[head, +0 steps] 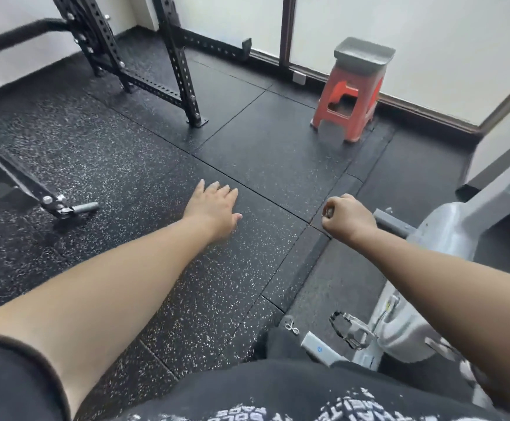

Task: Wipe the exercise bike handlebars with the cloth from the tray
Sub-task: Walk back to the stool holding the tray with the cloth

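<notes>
A grey tray rests on top of a red plastic stool by the far wall; no cloth shows in it from this angle. The white exercise bike fills the right side, with a pedal low down; its handlebars are out of view. My left hand reaches forward over the floor, palm down, fingers spread and holding nothing. My right hand is stretched out beside the bike with its fingers curled into a fist; nothing is visible in it.
A black perforated steel rack stands at the back left. A black bar with a metal end lies low at the left. Speckled black rubber tiles cover the floor. Frosted glass panels line the far wall.
</notes>
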`<state>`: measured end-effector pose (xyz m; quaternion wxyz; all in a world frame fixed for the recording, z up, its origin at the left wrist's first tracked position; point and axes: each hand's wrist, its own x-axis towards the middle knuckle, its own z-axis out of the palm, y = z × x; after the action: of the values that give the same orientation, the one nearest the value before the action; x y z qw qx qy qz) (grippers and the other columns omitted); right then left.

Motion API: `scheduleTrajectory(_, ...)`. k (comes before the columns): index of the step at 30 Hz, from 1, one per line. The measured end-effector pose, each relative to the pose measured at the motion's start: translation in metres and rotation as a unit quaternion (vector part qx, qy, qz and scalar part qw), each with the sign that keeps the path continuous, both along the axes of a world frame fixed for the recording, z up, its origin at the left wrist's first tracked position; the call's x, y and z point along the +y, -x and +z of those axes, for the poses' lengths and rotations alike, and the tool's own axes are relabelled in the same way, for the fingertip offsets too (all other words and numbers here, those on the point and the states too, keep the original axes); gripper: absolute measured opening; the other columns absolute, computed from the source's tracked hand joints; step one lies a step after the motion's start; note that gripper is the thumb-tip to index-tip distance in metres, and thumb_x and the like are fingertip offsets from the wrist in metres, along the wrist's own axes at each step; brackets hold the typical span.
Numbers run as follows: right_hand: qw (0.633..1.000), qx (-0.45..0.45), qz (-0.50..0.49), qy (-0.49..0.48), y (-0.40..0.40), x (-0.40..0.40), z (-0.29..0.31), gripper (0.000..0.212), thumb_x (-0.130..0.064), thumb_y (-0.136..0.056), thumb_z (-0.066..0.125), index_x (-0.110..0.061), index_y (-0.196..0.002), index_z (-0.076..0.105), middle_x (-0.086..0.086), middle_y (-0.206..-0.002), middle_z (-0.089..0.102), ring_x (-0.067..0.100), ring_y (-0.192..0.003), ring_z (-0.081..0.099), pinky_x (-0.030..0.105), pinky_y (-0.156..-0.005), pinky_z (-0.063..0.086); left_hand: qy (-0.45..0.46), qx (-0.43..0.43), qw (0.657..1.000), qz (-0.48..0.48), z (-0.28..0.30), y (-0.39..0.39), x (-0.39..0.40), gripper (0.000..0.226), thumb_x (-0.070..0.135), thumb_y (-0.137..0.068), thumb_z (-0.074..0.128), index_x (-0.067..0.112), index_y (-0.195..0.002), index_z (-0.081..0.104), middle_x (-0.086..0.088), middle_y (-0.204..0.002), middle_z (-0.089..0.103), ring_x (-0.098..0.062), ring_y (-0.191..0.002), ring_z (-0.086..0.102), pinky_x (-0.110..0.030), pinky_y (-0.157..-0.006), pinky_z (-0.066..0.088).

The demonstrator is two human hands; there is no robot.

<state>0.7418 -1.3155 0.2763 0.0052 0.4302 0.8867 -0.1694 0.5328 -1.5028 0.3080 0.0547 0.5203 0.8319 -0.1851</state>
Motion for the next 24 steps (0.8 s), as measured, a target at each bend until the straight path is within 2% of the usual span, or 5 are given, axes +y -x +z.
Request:
scheduleTrajectory(9, 0.999, 0.010, -0.046, -0.002, 0.028, 0.141, 0.026, 0.016, -0.028, -0.084, 0.056, -0.025, -0.096, 0.066, 0.006, -0.110, 0.053, 0.028, -0.096, 0.059, 0.032, -0.078, 0.047, -0.032, 0.017, 0.999, -0.024, 0.033, 0.046, 0.155, 0.064, 0.051, -0.097, 0.023, 0.021, -0.152, 0.008, -0.001, -0.159, 0.019, -0.024, -0.147, 0.010, -0.048, -0.119, 0.004)
scheduleTrajectory(24, 0.990, 0.001, -0.143, 0.004, 0.066, 0.283, 0.016, 0.017, -0.028, -0.083, 0.056, -0.025, -0.096, 0.066, 0.005, -0.108, 0.053, 0.029, -0.093, 0.060, 0.032, -0.075, 0.047, -0.010, 0.001, 0.992, -0.125, 0.016, 0.114, 0.346, 0.067, 0.051, -0.097, 0.024, 0.016, -0.152, 0.008, -0.004, -0.159, 0.019, -0.024, -0.146, 0.014, -0.045, -0.119, 0.005)
